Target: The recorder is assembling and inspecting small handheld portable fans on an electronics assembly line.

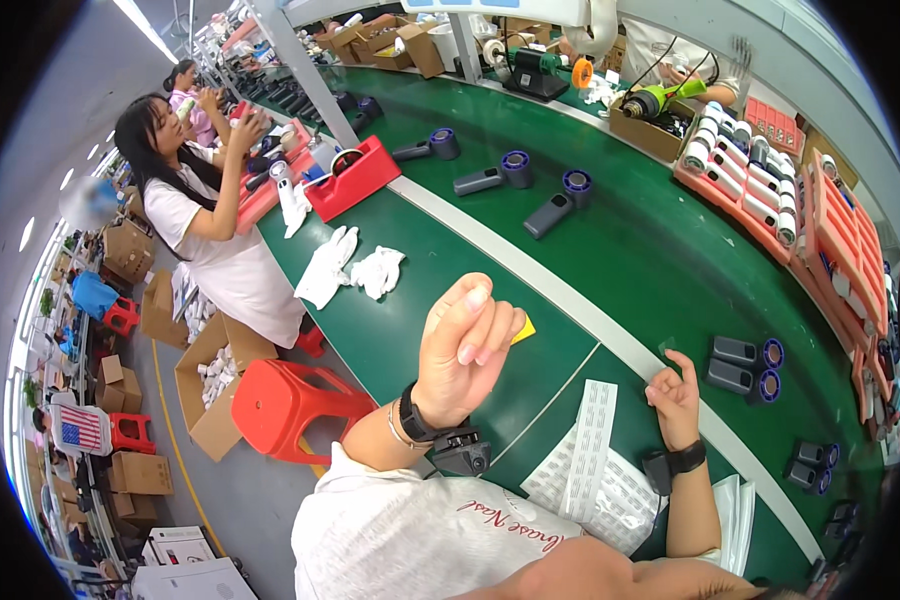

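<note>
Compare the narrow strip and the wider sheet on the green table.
The narrow strip is slim; the wider sheet is much broader. The narrow strip lies on top; the wider sheet is partly covered by it. The narrow strip's far end extends past the wider sheet. Both are pale with dark marks.

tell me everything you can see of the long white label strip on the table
The long, narrow white paper-like label strip has straight edges and rows of small grey print. It looks flat and lies pointing away from the wearer, over wide white printed sheets, its far end reaching past them onto the green tabletop. Neither the left hand nor the right hand touches it.
</note>
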